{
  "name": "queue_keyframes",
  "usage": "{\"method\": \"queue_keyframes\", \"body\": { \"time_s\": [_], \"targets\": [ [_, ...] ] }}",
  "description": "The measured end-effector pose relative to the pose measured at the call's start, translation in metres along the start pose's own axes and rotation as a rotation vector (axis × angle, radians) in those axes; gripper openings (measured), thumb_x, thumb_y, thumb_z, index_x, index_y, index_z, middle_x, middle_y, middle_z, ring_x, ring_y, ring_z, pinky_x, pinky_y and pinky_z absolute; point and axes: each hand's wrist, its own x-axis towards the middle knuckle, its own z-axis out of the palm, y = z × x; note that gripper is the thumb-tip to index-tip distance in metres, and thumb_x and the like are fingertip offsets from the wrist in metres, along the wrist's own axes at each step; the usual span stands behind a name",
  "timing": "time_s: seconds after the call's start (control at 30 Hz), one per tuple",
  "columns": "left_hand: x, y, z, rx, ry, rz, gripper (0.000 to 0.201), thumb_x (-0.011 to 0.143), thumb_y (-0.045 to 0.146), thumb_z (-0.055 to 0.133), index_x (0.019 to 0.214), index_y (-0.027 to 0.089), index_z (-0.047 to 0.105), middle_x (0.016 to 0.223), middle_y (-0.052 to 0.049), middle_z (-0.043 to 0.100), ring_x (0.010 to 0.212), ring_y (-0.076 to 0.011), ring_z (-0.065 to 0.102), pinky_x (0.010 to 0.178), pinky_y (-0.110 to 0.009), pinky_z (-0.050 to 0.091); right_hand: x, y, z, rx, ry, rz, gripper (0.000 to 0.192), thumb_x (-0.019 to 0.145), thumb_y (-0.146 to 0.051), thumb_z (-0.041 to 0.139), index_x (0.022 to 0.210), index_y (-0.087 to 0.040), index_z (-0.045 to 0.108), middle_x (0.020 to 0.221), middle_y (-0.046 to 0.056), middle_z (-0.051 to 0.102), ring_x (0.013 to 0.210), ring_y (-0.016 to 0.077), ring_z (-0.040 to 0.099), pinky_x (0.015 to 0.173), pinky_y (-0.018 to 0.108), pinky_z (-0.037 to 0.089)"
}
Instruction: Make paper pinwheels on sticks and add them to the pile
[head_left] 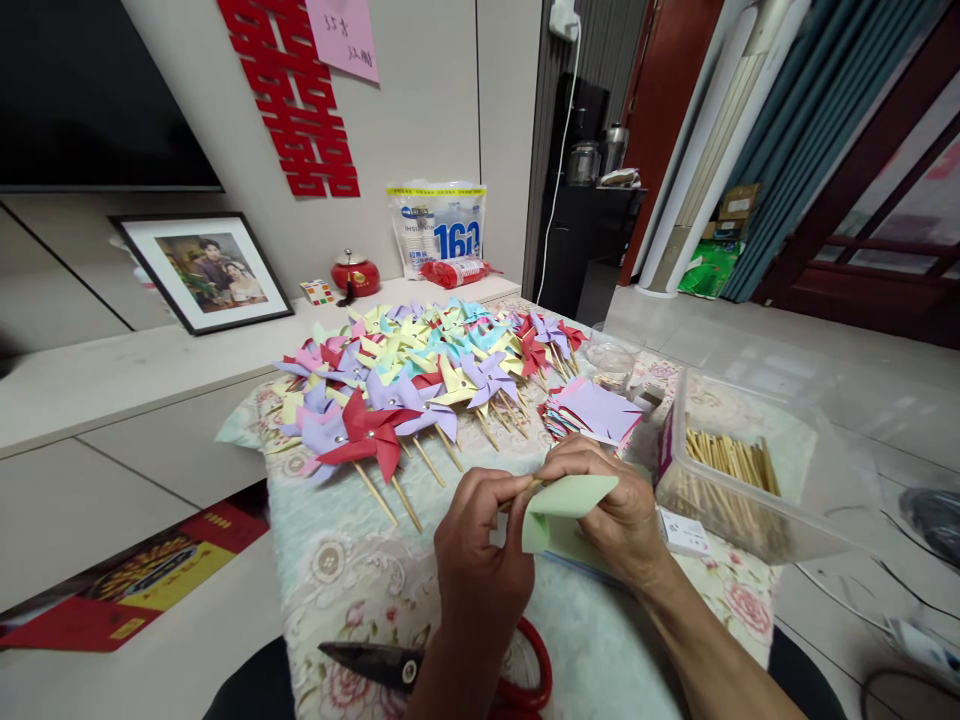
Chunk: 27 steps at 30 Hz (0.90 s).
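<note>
Both hands meet over the near middle of the table, around a light green paper pinwheel [574,497] with curled blades. My left hand [484,545] is closed, its thumb and fingers pinching a thin wooden stick at the pinwheel's left side. My right hand [611,505] wraps round the green paper from the right, fingers pressed near the stick's end. Where stick and paper meet is mostly hidden by the fingers. Red-handled scissors [375,662] lie under my left forearm. Beyond my right hand sits a stack of coloured paper squares [596,408].
Many finished pinwheels [371,435] on sticks cover the table's far left. On the right stand a clear plastic box [739,510] of wooden sticks, a small white box [684,532] and a round clear container [611,362]. A framed photo [214,275] leans against the wall behind.
</note>
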Motion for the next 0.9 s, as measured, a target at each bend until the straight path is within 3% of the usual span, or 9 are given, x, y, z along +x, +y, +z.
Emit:
{"method": "queue_keyframes", "body": {
  "time_s": [0.9],
  "targets": [
    [-0.0057, 0.0021, 0.0019, 0.039, -0.064, 0.049, 0.027, 0.083, 0.003, 0.052, 0.098, 0.02, 0.067, 0.084, -0.003, 0.064, 0.076, -0.017, 0.063, 0.067, -0.027, 0.049, -0.0008, 0.0019, 0.004, -0.015, 0.075, -0.022, 0.012, 0.098, -0.026, 0.056, 0.092, -0.023, 0.065, 0.078, 0.004, 0.066, 0.076, 0.0211, 0.064, 0.074, 0.039, 0.05]
  ]
}}
